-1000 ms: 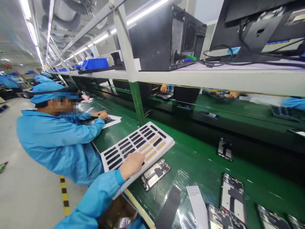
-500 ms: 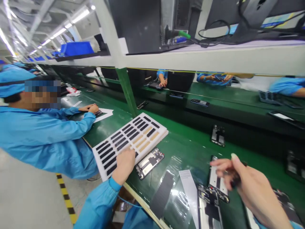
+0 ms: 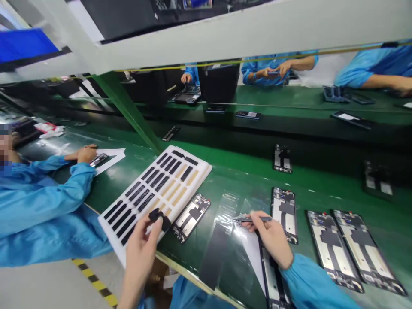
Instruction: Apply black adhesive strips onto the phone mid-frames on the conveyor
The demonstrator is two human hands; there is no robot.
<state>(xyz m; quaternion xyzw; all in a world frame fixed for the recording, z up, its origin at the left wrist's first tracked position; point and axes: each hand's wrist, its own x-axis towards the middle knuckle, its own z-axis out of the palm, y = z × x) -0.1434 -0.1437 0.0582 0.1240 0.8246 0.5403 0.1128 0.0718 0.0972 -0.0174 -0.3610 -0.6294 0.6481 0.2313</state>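
Note:
My left hand (image 3: 143, 242) pinches a thin black piece (image 3: 163, 221) with an irregular outline, over the near right edge of a white foam tray (image 3: 206, 168). Dark strips fill many of the tray's slots; other slots show tan. My right hand (image 3: 273, 238) grips tweezers (image 3: 249, 219), their tips pointing left at the dotted end of a white sheet (image 3: 249, 249); whether they touch it I cannot tell. Under my right wrist lies an opened phone (image 3: 273, 285), partly covered. Beside the tray rests another opened phone (image 3: 193, 216).
Several more opened phones lie to the right, including one (image 3: 285, 212) behind my right hand. A dark textured strip (image 3: 216, 255) lies on the green bench. A green post (image 3: 128, 109) rises behind the tray. A co-worker's sleeve (image 3: 48, 195) is at left; others work across the line.
My left hand has lifted from the tray with the black piece. My right hand has moved left to the white sheet, with the tweezers now plainly visible. The view has turned right.

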